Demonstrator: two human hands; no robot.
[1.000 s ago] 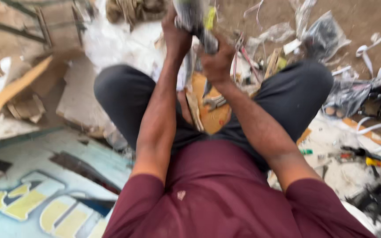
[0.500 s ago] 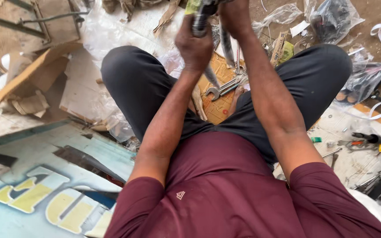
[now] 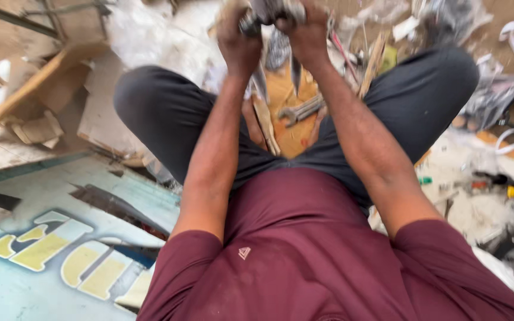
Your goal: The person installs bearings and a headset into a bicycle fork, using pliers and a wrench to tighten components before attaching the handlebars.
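Head view: metal part [image 3: 269,10] between fingers [image 3: 239,30].

The thing clamped between the left hand [image 3: 239,44] and right hand [image 3: 304,35] is a grey metal part [image 3: 267,10], dull with a bit of sheen, too blurry to say more. Just under the grip there's a steel wrench [image 3: 300,111], bare metal, slightly shiny, lying on an orange board [image 3: 287,128] that looks like matt wood or fibreboard. Trousers [image 3: 168,119] either side are dark matt cloth; the maroon shirt [image 3: 304,261] closer in is a smooth knit. Off to the left of the grip: rough torn cardboard [image 3: 43,77], crinkly glossy plastic film [image 3: 162,35], and a painted panel [image 3: 49,238] with chipped, worn paint.
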